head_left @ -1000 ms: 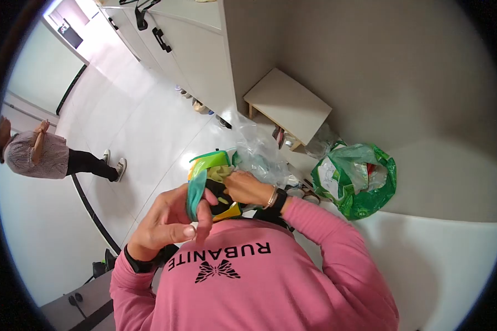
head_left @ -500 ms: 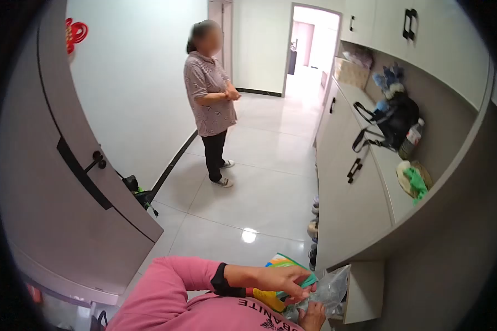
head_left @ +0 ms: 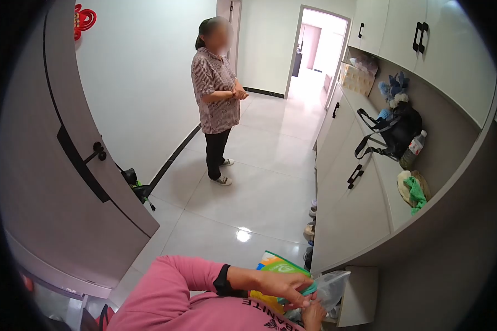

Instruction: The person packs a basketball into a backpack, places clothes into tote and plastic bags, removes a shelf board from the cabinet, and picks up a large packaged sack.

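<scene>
Viewing from the head camera, the teal material (head_left: 310,289) lies at the fingertips of the left hand (head_left: 279,283), low in the frame, between a green-and-orange packet (head_left: 286,266) and clear plastic (head_left: 332,287). Principal risk: the thin plastic could snag on the fingers or tear if both hands pull unevenly. A second risk is the packet slipping towards the floor (head_left: 248,204), should its support, not visible here, prove poor. Sight is also limited, as the hands sit at the lower edge and cover their own contact. Pose: the left forearm, in a pink sleeve (head_left: 196,271) with a black wristband (head_left: 222,280), reaches across the body, palm down, fingers angled towards the right hand (head_left: 313,315). The right hand points upward, its fingertips close to the left's. Whether either grip is closed, and on what, I cannot tell.
</scene>
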Available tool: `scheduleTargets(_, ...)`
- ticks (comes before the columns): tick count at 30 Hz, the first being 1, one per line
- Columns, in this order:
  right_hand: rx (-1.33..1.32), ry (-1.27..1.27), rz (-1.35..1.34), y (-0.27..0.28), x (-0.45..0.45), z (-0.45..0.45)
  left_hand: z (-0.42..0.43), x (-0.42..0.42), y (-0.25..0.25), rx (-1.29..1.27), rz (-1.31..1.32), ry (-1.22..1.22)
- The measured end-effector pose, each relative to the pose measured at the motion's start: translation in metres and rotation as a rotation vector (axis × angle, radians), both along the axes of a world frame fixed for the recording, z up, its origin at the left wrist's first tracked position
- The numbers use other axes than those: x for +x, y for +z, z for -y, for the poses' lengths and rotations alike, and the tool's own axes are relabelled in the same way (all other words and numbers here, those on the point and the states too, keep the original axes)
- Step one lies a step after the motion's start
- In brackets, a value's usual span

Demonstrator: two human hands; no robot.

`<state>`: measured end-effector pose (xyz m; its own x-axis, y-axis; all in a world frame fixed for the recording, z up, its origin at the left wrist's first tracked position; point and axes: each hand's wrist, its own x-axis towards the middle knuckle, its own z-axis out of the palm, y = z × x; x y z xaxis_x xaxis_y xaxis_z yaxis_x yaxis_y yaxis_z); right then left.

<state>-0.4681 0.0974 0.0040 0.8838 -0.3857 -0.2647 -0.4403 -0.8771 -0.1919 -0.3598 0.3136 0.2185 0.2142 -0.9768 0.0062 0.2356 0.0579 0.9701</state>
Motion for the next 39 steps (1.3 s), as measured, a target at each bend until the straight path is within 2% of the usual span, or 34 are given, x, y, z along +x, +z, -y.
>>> scheduleTargets(1,-0.072,0.203,0.17,-0.022,-0.004,0.011,-0.002,0.001,0.0,0.011,0.033,-0.019)
scheduleTargets(4,-0.035,0.255,0.317,-0.008,0.009,-0.001,-0.009,0.007,0.004,0.051,-0.039,-0.064)
scheduleTargets(5,-0.027,0.26,0.194,0.017,0.014,-0.01,-0.01,0.01,-0.008,0.092,-0.031,-0.03)
scheduleTargets(7,0.034,0.278,0.284,0.024,0.027,-0.018,-0.01,0.018,-0.025,0.137,-0.022,0.026)
scheduleTargets(10,0.287,0.362,0.347,0.071,0.048,-0.045,-0.009,0.013,0.007,0.15,-0.21,0.063)
scheduleTargets(11,0.446,0.392,0.294,0.074,0.057,-0.051,-0.01,0.012,-0.004,0.176,-0.178,0.065)
scheduleTargets(12,0.671,0.417,0.452,0.061,0.064,-0.058,-0.007,0.008,0.01,0.192,-0.2,0.069)
scheduleTargets(13,0.836,0.457,0.461,0.039,0.073,-0.063,-0.005,0.005,0.011,0.196,-0.218,0.065)
scheduleTargets(14,0.754,0.556,0.437,0.003,0.088,-0.068,-0.002,0.002,0.003,0.122,-0.213,0.081)
scheduleTargets(15,0.935,0.525,0.454,-0.049,0.103,-0.079,-0.002,-0.002,0.0,0.144,-0.271,0.12)
scheduleTargets(16,1.115,0.484,0.497,-0.039,0.102,-0.089,-0.003,-0.004,-0.001,0.167,-0.322,0.168)
scheduleTargets(17,0.795,0.611,0.368,-0.035,0.108,-0.099,-0.005,-0.006,-0.005,0.177,-0.347,0.146)
scheduleTargets(18,0.727,0.747,0.5,-0.041,0.117,-0.107,-0.007,-0.01,-0.01,0.154,-0.373,0.212)
scheduleTargets(19,0.931,0.579,0.354,-0.058,0.117,-0.104,-0.007,-0.013,-0.015,0.136,-0.397,0.286)
scheduleTargets(20,0.724,0.798,0.293,-0.091,0.125,-0.117,-0.009,-0.017,-0.014,0.161,-0.41,0.363)
scheduleTargets(22,0.583,0.841,0.199,-0.101,0.128,-0.135,-0.014,-0.015,-0.022,0.125,-0.417,0.436)
scheduleTargets(23,0.606,0.82,0.184,-0.097,0.128,-0.138,-0.016,-0.013,-0.024,0.1,-0.479,0.421)
scheduleTargets(25,0.692,0.746,0.234,-0.094,0.124,-0.14,-0.024,-0.006,-0.036,0.128,-0.35,0.529)
scheduleTargets(26,0.794,0.704,0.157,-0.076,0.118,-0.129,-0.031,-0.002,-0.04,0.178,-0.237,0.607)
scheduleTargets(28,1.081,0.592,0.181,-0.032,0.106,-0.104,-0.041,0.007,-0.04,0.175,-0.202,0.774)
scheduleTargets(29,1.204,0.554,0.389,-0.018,0.092,-0.09,-0.048,0.009,-0.045,0.141,-0.207,0.827)
scheduleTargets(31,1.124,0.569,0.628,0.009,0.069,-0.059,-0.053,0.01,-0.046,0.157,-0.218,0.856)
scheduleTargets(33,1.398,0.335,0.33,0.024,0.042,-0.013,-0.058,0.006,-0.055,0.145,-0.212,0.853)
scheduleTargets(34,1.593,0.054,0.199,0.018,0.027,0.009,-0.064,0.004,-0.058,0.162,-0.252,0.938)
scheduleTargets(36,1.52,-0.224,0.252,-0.017,-0.005,0.062,-0.069,0.003,-0.06,0.164,-0.278,1.052)
scheduleTargets(37,1.461,-0.441,0.297,-0.037,-0.024,0.088,-0.075,0.002,-0.066,0.219,-0.264,1.111)
scheduleTargets(39,1.16,-0.802,0.422,-0.065,-0.059,0.13,-0.082,-0.002,-0.073,0.335,-0.2,1.186)
